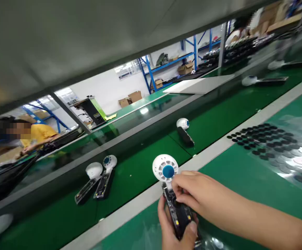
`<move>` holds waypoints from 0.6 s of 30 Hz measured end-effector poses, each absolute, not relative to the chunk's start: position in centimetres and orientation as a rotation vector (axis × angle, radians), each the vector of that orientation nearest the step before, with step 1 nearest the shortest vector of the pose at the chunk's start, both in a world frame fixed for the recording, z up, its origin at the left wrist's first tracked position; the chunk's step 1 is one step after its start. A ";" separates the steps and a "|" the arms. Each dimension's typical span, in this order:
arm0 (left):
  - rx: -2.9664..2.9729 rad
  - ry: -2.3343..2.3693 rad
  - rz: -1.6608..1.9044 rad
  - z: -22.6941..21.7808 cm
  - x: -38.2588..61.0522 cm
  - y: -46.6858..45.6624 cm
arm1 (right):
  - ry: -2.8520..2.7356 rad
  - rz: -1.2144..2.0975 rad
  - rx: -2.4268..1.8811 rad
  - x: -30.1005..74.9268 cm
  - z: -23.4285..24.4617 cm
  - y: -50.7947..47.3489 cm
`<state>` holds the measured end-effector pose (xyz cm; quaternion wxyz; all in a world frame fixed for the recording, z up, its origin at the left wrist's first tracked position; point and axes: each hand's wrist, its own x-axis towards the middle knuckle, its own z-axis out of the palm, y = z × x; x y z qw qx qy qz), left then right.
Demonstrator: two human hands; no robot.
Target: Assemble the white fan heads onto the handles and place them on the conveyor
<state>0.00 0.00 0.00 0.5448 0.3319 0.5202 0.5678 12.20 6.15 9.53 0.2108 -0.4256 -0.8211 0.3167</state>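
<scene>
My left hand (pixel 170 239) is closed around the black open handle of a fan-like handheld device (pixel 165 168), tilted over the near edge of the conveyor. Its round white head has slots around a blue centre disc, and small parts show inside the handle. My right hand (pixel 196 189) pinches at the upper part of the handle, just below the head. Whatever sits between those fingertips is hidden. To the right, on a clear sheet, lie many small black discs (pixel 262 137).
The green conveyor belt (pixel 132 184) carries similar devices, including a pair (pixel 105 180) at left and one (pixel 184 133) ahead. A pale rail (pixel 140 205) separates belt from bench. An overhead panel (pixel 88 38) hangs above. Across the belt sits a co-worker in a yellow shirt (pixel 40 133).
</scene>
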 end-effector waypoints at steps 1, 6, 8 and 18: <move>0.790 1.236 1.349 -0.2 0.1 0.0 | -2.298 0.856 -1.193 12.2 9.5 6.2; 0.760 1.225 1.360 -0.3 0.5 0.0 | -2.353 0.763 -1.217 12.1 9.2 6.2; 0.722 1.212 1.363 0.1 0.6 0.0 | -2.361 0.736 -1.208 12.1 9.1 6.2; 0.626 1.202 1.375 0.4 0.7 0.0 | -2.445 0.570 -1.116 12.1 8.5 6.2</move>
